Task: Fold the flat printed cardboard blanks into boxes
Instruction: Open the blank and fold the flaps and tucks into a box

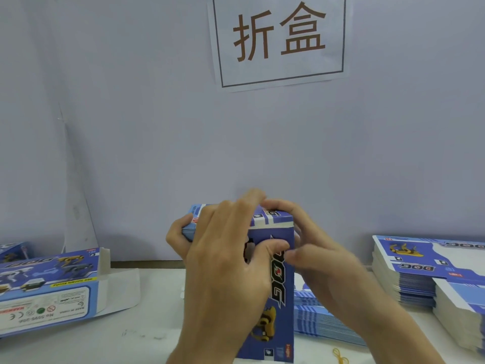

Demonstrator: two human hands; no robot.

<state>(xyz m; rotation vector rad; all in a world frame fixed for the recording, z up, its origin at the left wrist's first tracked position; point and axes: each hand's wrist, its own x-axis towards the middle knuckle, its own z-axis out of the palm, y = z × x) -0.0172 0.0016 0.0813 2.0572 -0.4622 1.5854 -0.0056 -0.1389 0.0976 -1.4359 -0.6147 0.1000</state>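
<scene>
So, a tall blue printed cardboard box [278, 298] with "DOG" lettering and a yellow robot dog on its side is held upright at the middle of the white table [147, 345], right in front of the pale wall. The left hand [225, 261] is wrapped over the box's top end, fingers curled round it, thumb laid across the front face. The right hand [312, 248] is clamped on the top right corner, fingers bent over the edge. An already folded blue box [49, 287] is lying on its side at the left, end flaps open. Stacks of flat blue-and-white printed blanks [409, 274] are piled at the right. A white paper sign [279, 39] with brown characters is stuck on the wall above.
</scene>
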